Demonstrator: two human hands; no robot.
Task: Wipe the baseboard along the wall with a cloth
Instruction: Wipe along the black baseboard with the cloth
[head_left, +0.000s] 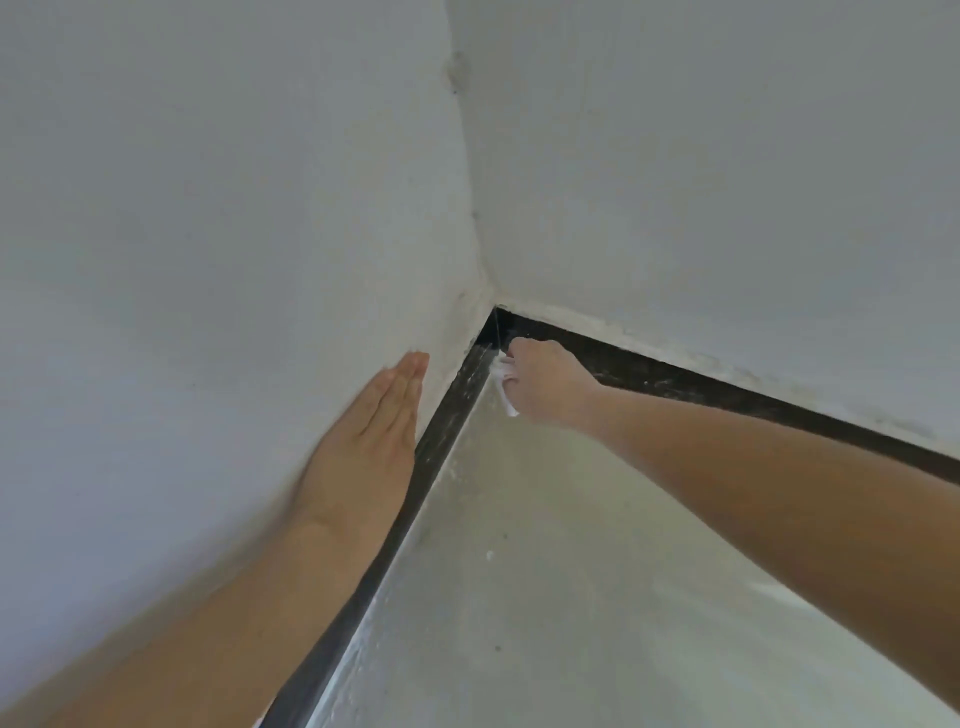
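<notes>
A dark baseboard (727, 392) runs along the foot of two white walls and meets in a corner. Its left stretch (410, 499) shows pale dust streaks. My right hand (545, 382) grips a small white cloth (504, 387) and holds it against the baseboard right at the corner. Most of the cloth is hidden under my fingers. My left hand (374, 431) lies flat on the left wall just above the baseboard, fingers straight and together.
The left wall (208, 260) and right wall (727, 182) close in the corner. The pale floor (545, 597) carries specks and white dust near the baseboard.
</notes>
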